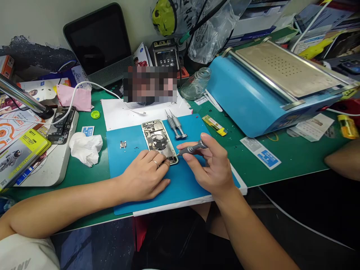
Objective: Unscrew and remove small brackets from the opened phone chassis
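Note:
An opened phone (157, 138) lies with its insides up on a blue mat (135, 144). My left hand (144, 176) rests on the mat at the phone's near end, fingers curled against its lower edge, a ring on one finger. My right hand (212, 167) pinches a grey screwdriver (191, 149), whose tip points at the phone's lower right corner. Two more grey screwdrivers (176, 125) lie side by side just right of the phone. A small metal part (123, 144) sits on the mat to the left.
A crumpled white tissue (86, 148), a second opened phone (60, 125) on a white pad and a white cable lie at left. A blue machine (253, 101) with a metal plate stands at right, a glass jar (197, 83) behind. Another person's arm (343, 163) enters at right.

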{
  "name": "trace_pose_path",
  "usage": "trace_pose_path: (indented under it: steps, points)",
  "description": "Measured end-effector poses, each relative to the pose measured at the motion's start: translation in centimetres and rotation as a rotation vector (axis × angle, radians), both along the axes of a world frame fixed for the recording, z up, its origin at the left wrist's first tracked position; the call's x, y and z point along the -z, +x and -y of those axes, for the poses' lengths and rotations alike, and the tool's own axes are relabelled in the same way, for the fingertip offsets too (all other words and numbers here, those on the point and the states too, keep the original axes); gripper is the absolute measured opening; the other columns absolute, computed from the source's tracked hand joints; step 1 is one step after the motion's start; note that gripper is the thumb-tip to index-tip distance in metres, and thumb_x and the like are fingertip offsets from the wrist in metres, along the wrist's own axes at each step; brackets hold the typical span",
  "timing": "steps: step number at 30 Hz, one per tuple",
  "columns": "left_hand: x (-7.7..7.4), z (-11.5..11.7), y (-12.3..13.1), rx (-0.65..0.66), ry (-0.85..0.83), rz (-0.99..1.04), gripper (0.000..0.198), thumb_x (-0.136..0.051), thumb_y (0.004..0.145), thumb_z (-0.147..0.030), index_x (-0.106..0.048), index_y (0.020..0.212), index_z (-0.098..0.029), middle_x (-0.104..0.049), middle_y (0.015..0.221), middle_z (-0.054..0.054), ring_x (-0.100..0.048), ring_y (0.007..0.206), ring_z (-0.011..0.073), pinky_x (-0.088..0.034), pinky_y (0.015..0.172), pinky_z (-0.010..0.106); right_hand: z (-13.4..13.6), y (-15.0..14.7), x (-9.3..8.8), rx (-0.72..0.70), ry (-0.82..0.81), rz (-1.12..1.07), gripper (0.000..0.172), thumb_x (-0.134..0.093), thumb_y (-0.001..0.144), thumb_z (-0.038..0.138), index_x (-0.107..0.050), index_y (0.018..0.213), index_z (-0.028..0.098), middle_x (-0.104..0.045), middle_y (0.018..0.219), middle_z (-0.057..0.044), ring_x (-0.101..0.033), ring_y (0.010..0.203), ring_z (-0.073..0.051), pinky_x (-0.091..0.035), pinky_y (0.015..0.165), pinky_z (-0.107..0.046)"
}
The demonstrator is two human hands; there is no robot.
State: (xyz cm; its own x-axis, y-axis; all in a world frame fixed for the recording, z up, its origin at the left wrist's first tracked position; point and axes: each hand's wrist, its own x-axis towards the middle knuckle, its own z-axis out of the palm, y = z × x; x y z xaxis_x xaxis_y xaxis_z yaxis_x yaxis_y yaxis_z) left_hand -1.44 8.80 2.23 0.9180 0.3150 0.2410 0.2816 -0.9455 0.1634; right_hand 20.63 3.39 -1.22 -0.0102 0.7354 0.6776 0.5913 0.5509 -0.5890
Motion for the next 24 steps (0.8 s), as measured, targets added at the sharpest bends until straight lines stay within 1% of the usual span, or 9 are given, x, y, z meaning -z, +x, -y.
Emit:
trace_pose_path:
  steps: [5, 13, 17, 24]
  points:
    - [0.06, -0.01, -0.03, 0.0, 0.002, 0.005, 0.035, -0.052, 0.102, -0.038, -0.062, 0.118, -0.008, -0.065, 0.114, 0.013, -0.056, 0.106, 0.0284, -0.045, 0.089, 0.041, 0.02, -0.03, 0.02, -0.017, -0.008, -0.029, 0.081, -0.064, 0.091, 0.007, -0.031, 0.158, 0.039, -0.075, 0.116, -0.005, -0.076, 0.097, -0.019, -0.069, 0.079, -0.037]
    - [0.11, -0.01, -0.05, -0.001, -0.002, 0.008, 0.035, -0.053, 0.102, -0.038, -0.062, 0.119, -0.008, -0.064, 0.114, 0.013, -0.056, 0.106, 0.0287, -0.045, 0.09, 0.042, -0.02, -0.09, -0.08, -0.004, 0.006, -0.025, 0.081, -0.064, 0.092, 0.008, -0.031, 0.158, 0.04, -0.074, 0.115, -0.006, -0.076, 0.095, -0.02, -0.069, 0.077, -0.037]
    - [0.21, -0.02, -0.03, 0.002, 0.0, 0.012, 0.036, -0.053, 0.101, -0.038, -0.062, 0.119, -0.008, -0.064, 0.114, 0.014, -0.056, 0.107, 0.0287, -0.045, 0.09, 0.042, 0.01, -0.06, -0.06, -0.004, 0.009, -0.024, 0.082, -0.065, 0.091, 0.007, -0.031, 0.158, 0.039, -0.075, 0.114, -0.006, -0.076, 0.095, -0.02, -0.069, 0.079, -0.039]
    - [-0.29, 0.17, -0.02, -0.008, 0.06, -0.024, 0.039, -0.05, 0.103, -0.039, -0.063, 0.121, -0.007, -0.065, 0.114, 0.015, -0.057, 0.109, 0.0304, -0.044, 0.092, 0.045, -0.05, 0.02, 0.06, -0.005, 0.017, -0.024, 0.079, -0.065, 0.092, 0.009, -0.032, 0.157, 0.038, -0.075, 0.117, -0.006, -0.077, 0.095, -0.02, -0.069, 0.079, -0.038]
